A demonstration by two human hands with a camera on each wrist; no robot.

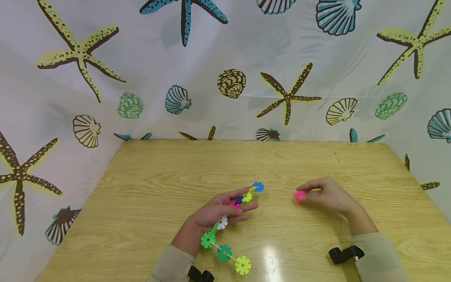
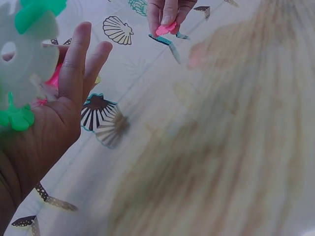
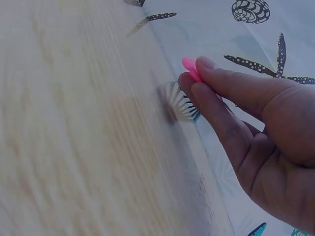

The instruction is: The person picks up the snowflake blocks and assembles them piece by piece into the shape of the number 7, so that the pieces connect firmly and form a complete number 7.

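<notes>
My left hand [image 1: 220, 211] holds a chain of notched plastic discs, thumb laid across its pink disc [image 1: 234, 204] and some fingers stretched out. From there the chain runs up through a dark blue and a yellow disc [image 1: 247, 197] to a blue disc [image 1: 258, 187] at the tip. Below the thumb hang a white disc [image 1: 222, 223], several green ones and a yellow-green end disc [image 1: 243, 265]. To the right, my right hand [image 1: 325, 194] pinches a single pink disc [image 3: 191, 68] between thumb and fingertips, apart from the chain.
Both hands are over a wooden table [image 1: 158, 168]. A white cloth [image 1: 211, 58] printed with starfish and shells hangs behind it and along the sides. Each wrist wears a black camera mount, such as the right mount [image 1: 343, 254].
</notes>
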